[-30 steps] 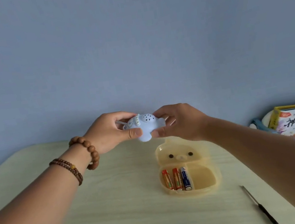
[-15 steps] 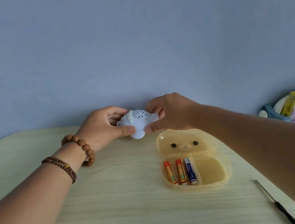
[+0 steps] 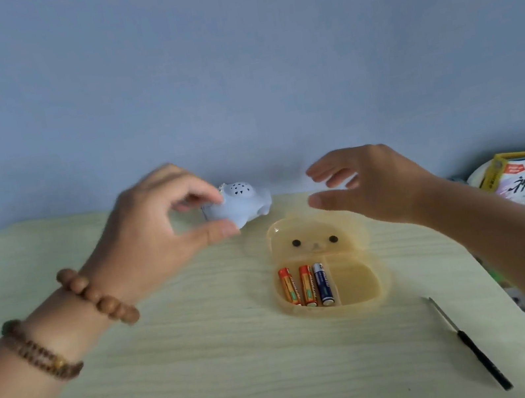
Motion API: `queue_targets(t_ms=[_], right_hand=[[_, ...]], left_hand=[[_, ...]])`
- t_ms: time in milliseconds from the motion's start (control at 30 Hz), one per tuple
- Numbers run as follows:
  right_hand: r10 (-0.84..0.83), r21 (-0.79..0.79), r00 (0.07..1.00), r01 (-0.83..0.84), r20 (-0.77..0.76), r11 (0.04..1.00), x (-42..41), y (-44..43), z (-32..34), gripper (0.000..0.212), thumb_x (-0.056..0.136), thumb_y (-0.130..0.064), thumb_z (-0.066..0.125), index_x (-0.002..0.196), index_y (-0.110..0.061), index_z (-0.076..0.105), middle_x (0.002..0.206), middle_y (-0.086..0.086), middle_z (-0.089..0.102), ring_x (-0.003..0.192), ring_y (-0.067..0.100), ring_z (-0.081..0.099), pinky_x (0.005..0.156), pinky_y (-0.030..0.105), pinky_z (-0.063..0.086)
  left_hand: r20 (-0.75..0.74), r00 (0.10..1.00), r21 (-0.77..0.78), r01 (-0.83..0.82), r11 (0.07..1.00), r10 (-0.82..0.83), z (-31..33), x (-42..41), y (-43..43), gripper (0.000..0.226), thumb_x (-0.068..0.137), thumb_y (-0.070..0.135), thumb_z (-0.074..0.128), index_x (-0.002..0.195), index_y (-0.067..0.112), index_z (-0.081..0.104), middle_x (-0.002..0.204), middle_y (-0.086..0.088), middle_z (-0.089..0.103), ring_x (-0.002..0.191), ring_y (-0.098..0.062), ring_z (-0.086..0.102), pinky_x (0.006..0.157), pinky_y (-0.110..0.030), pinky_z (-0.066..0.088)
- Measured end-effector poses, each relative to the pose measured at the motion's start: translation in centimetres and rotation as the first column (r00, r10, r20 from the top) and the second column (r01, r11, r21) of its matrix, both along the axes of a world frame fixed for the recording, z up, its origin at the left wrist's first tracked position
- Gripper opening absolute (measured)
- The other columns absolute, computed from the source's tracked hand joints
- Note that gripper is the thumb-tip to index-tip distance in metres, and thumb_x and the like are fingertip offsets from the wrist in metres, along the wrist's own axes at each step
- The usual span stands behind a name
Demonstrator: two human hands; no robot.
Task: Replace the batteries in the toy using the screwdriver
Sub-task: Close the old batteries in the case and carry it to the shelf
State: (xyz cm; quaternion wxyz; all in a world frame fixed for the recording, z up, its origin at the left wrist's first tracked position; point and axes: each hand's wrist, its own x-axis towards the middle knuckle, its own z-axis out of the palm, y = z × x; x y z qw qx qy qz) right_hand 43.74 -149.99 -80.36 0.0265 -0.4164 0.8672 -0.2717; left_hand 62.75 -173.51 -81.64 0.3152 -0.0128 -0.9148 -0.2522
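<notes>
toy (image 3: 241, 204) on counter (image 3: 212, 363), looks released | left hand (image 3: 152, 231) grip open beside it, blurry | right hand (image 3: 370, 184) grip open, empty | risk: toy rolls, rounded body | screwdriver (image 3: 469, 343) untouched

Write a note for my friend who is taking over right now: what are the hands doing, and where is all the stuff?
Left hand: open, fingers curled close beside the toy, grip unclear.
Right hand: open, empty, above the case.
Toy sits on the table near the far edge.
Three batteries lie in the left compartment of the open yellow case.
Screwdriver lies untouched on the table, to the right.
Done: nothing visible yet.
Left: pick up the screwdriver, open the toy, swap batteries, close it.
</notes>
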Motion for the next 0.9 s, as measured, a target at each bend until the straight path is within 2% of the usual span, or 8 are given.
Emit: queue_targets(t_ms=[67, 167, 233, 333, 500, 567, 733, 900], right_hand=[[-0.041, 0.015, 0.997, 0.041, 0.059, 0.999, 0.5, 1.4, -1.1, 0.039, 0.087, -0.047, 0.070, 0.123, -0.032, 0.066, 0.112, -0.017, 0.070, 0.100, -0.001, 0.065, 0.087, 0.020, 0.050], [-0.104, 0.015, 0.990, 0.103, 0.096, 0.995, 1.1, 2.2, -2.3, 0.030, 0.093, -0.041, 0.064, 0.122, -0.031, 0.068, 0.110, -0.018, 0.071, 0.101, 0.003, 0.065, 0.089, 0.022, 0.049], [-0.128, -0.002, 0.987, 0.129, 0.099, 0.992, 1.6, 2.2, -2.5, 0.027, 0.096, -0.038, 0.062, 0.121, -0.030, 0.069, 0.105, -0.017, 0.070, 0.101, 0.005, 0.064, 0.085, 0.020, 0.049], [-0.133, -0.030, 0.987, 0.136, 0.090, 0.990, 2.4, 2.3, -2.4, 0.024, 0.097, -0.034, 0.061, 0.119, -0.028, 0.070, 0.100, -0.017, 0.068, 0.096, 0.004, 0.063, 0.073, 0.008, 0.042], [-0.089, -0.100, 0.994, 0.095, 0.066, 0.990, 4.9, 3.6, -1.7, 0.017, 0.095, -0.033, 0.066, 0.111, -0.036, 0.072, 0.083, -0.024, 0.069, 0.086, -0.005, 0.065, 0.074, 0.014, 0.048], [-0.058, -0.111, 0.997, 0.063, 0.049, 0.992, 6.2, 4.4, -1.4, 0.016, 0.094, -0.033, 0.067, 0.109, -0.037, 0.074, 0.084, -0.023, 0.072, 0.085, -0.004, 0.068, 0.078, 0.017, 0.051], [-0.006, -0.134, 0.997, 0.017, 0.081, 0.991, 8.8, 5.9, -1.5, 0.015, 0.092, -0.030, 0.070, 0.106, -0.034, 0.076, 0.091, -0.021, 0.074, 0.087, -0.013, 0.062, 0.070, -0.003, 0.043], [-0.015, -0.142, 0.997, 0.026, 0.078, 0.990, 9.7, 6.1, -2.2, 0.018, 0.092, -0.027, 0.071, 0.109, -0.030, 0.077, 0.091, -0.019, 0.075, 0.087, -0.012, 0.063, 0.071, -0.002, 0.044]], left_hand=[[0.132, 0.977, -0.073, 0.178, 0.981, -0.167, -0.7, 1.5, 3.2, 0.036, 0.072, 0.055, 0.079, 0.097, 0.029, 0.075, 0.100, 0.012, 0.066, 0.090, -0.008, 0.064, 0.080, -0.019, 0.050], [0.280, 0.927, -0.106, 0.287, 0.952, -0.249, -2.6, 1.7, 5.4, 0.034, 0.074, 0.052, 0.080, 0.102, 0.033, 0.075, 0.104, 0.017, 0.064, 0.097, -0.002, 0.063, 0.085, -0.022, 0.051], [0.272, 0.928, -0.071, 0.283, 0.956, -0.255, -3.2, 1.7, 6.1, 0.027, 0.076, 0.043, 0.082, 0.100, 0.032, 0.075, 0.102, 0.017, 0.064, 0.093, 0.000, 0.065, 0.084, -0.026, 0.054], [0.236, 0.942, -0.059, 0.259, 0.964, -0.239, -3.2, 2.3, 6.8, 0.014, 0.078, 0.030, 0.083, 0.089, 0.030, 0.074, 0.093, 0.016, 0.066, 0.082, -0.002, 0.065, 0.076, -0.030, 0.055], [0.249, 0.934, -0.063, 0.279, 0.958, -0.256, -2.8, 5.4, 8.0, 0.009, 0.079, 0.034, 0.082, 0.080, 0.030, 0.073, 0.087, 0.019, 0.066, 0.084, -0.001, 0.063, 0.075, -0.024, 0.050], [0.249, 0.927, -0.052, 0.302, 0.952, -0.281, -2.8, 6.9, 8.7, 0.009, 0.080, 0.033, 0.082, 0.079, 0.029, 0.075, 0.086, 0.019, 0.066, 0.083, 0.000, 0.062, 0.075, -0.021, 0.050], [0.244, 0.918, -0.036, 0.332, 0.943, -0.314, -2.7, 9.9, 10.1, 0.009, 0.081, 0.036, 0.080, 0.080, 0.029, 0.074, 0.087, 0.020, 0.065, 0.083, 0.006, 0.060, 0.076, -0.012, 0.047], [0.269, 0.911, -0.010, 0.326, 0.945, -0.312, -2.5, 10.6, 10.1, 0.008, 0.081, 0.034, 0.082, 0.083, 0.030, 0.075, 0.091, 0.020, 0.065, 0.082, 0.004, 0.063, 0.076, -0.013, 0.049]])
